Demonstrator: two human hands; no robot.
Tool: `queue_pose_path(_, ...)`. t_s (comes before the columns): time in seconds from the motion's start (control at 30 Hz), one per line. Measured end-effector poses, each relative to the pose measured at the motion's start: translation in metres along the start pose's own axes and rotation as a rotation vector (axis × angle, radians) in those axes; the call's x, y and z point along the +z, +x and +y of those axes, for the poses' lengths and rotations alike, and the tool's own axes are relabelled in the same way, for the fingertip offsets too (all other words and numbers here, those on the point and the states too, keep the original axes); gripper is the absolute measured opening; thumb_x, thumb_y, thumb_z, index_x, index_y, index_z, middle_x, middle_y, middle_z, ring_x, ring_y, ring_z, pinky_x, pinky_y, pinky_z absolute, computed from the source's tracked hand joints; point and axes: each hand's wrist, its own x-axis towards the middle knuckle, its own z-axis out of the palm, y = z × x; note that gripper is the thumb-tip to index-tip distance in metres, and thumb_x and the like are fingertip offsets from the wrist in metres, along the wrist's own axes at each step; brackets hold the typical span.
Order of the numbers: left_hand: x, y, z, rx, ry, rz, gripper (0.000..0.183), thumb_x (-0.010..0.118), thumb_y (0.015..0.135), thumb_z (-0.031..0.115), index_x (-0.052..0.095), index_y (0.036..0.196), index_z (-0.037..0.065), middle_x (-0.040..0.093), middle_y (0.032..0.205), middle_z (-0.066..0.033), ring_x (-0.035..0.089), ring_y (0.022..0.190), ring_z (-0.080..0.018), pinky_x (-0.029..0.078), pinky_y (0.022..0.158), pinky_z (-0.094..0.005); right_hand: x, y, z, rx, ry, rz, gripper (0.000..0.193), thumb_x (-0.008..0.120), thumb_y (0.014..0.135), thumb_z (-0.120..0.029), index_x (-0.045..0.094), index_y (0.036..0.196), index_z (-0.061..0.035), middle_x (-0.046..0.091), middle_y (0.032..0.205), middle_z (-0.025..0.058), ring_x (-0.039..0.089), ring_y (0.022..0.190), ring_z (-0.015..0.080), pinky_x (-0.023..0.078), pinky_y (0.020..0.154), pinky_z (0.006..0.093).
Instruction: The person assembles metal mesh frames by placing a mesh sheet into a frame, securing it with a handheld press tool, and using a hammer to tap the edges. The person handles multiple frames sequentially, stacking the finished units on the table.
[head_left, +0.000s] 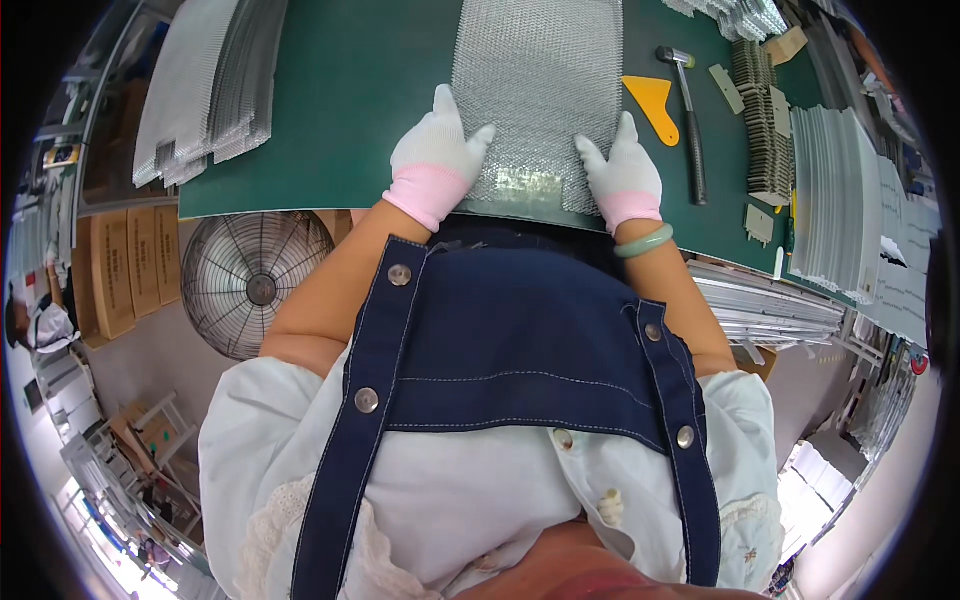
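The mesh sheet (537,80) is cut off above.

No words, numbers, brands or signs can be read clearly. The brown cartons (143,260) just off the near left corner of the desk (340,100) carry small dark printed marks on their sides, too tiny and blurred to make out from here.

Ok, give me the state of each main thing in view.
Mesh sheet, lying flat
Left hand, gloved, thumb over mesh sheet
Right hand, gloved, thumb over mesh sheet
Hammer, lying down, not held
Yellow scraper, lying flat, not held
Mesh pile at left, untouched
Fan, standing, unclear whether running
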Motion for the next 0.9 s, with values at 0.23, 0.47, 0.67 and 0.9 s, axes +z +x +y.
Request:
queue_pose_path(0.23, -0.011, 0.010, 0.006, -0.043, 0.053, -0.147, 0.066, 0.062, 0.089, 0.041, 0.041, 0.127, -0.009, 0.067, 0.093, -0.0282, 0.067, 0.089, -0.0417, 0.055, 0.076, -0.0454, -0.006, 0.008, -0.002, 0.021, -0.037, -0.100, 0.074, 0.059, 0.090, -0.050, 0.038, 0.136, 0.0043, 0.066, 0.103, 0.0266, 0.065, 0.099, 0.0390, 0.053, 0.084, 0.0458)
queue_pose_path(0.47, -0.015, 0.007, 0.014, -0.090, 0.107, -0.129, 0.071, 0.066, 0.085, 0.045, 0.042, 0.130, -0.004, 0.067, 0.098, -0.0244, 0.067, 0.091, -0.0394, 0.055, 0.078, -0.0455, -0.017, 0.010, -0.004, 0.046, -0.130, -0.124, 0.076, 0.060, 0.086, -0.059, 0.047, 0.132, -0.0009, 0.067, 0.108, 0.0204, 0.065, 0.102, 0.0365, 0.053, 0.086, 0.0446)
queue_pose_path(0.67, 0.007, -0.001, -0.005, 0.059, 0.130, 0.174, 0.069, 0.072, 0.080, 0.044, 0.049, 0.129, 0.000, 0.062, 0.105, -0.0215, 0.065, 0.093, -0.0366, 0.054, 0.078, -0.0451, -0.005, 0.016, 0.009, -0.050, -0.094, 0.019, 0.081, 0.065, 0.081, -0.061, 0.046, 0.138, -0.0064, 0.062, 0.115, 0.0198, 0.062, 0.107, 0.0342, 0.052, 0.086, 0.0433)
queue_pose_path(0.9, 0.010, -0.006, -0.007, 0.382, 0.277, 0.435, 0.055, 0.073, 0.079, 0.038, 0.060, 0.123, 0.010, 0.061, 0.113, -0.0175, 0.059, 0.107, -0.0333, 0.049, 0.089, -0.0444, 0.004, 0.012, 0.009, -0.112, -0.116, 0.158, 0.075, 0.065, 0.082, -0.060, 0.051, 0.133, -0.0069, 0.059, 0.115, 0.0182, 0.064, 0.100, 0.0359, 0.053, 0.082, 0.0436)
